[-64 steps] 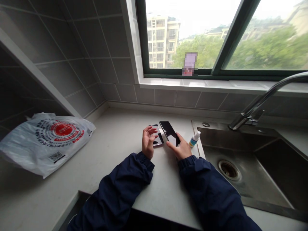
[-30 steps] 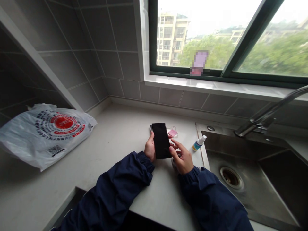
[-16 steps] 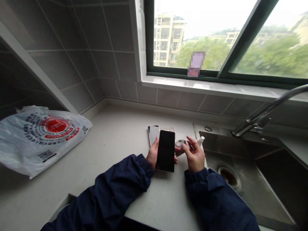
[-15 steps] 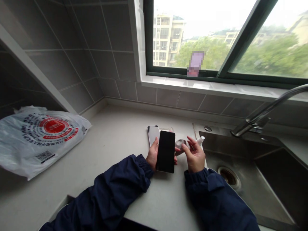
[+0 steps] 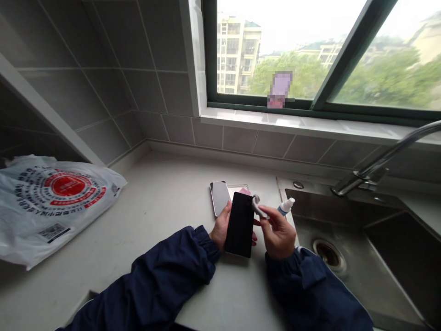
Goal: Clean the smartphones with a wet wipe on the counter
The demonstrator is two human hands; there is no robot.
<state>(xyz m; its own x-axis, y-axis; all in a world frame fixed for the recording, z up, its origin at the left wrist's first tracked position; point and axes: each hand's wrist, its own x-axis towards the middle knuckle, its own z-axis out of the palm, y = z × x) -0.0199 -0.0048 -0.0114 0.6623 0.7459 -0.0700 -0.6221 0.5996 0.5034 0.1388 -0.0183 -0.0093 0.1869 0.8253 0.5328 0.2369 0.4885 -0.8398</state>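
Note:
A black smartphone (image 5: 239,225) is gripped in my left hand (image 5: 220,227), its dark screen facing up and fingertips showing past its right edge. Pinched in the fingers of my right hand (image 5: 279,234) is a small crumpled greyish-white cloth (image 5: 258,207), which reaches the phone's upper right edge; whether it presses on the screen I cannot tell. Behind my left hand a second phone (image 5: 219,196) lies on the counter, beside a clear phone case (image 5: 244,186) partly hidden by the black phone. A spray bottle (image 5: 286,207) with a white top stands or leans behind my right hand.
On the left of the pale counter (image 5: 165,193) lies a white plastic bag (image 5: 62,207) with red and black print. A steel sink (image 5: 354,294) with a tap (image 5: 354,179) takes up the right side. Tiled wall and a window sill (image 5: 241,117) bound the back.
My right hand has brought the cloth left and up against the black phone's upper right edge. The black phone has shifted slightly down, showing more of the phone behind. My view has shifted a little.

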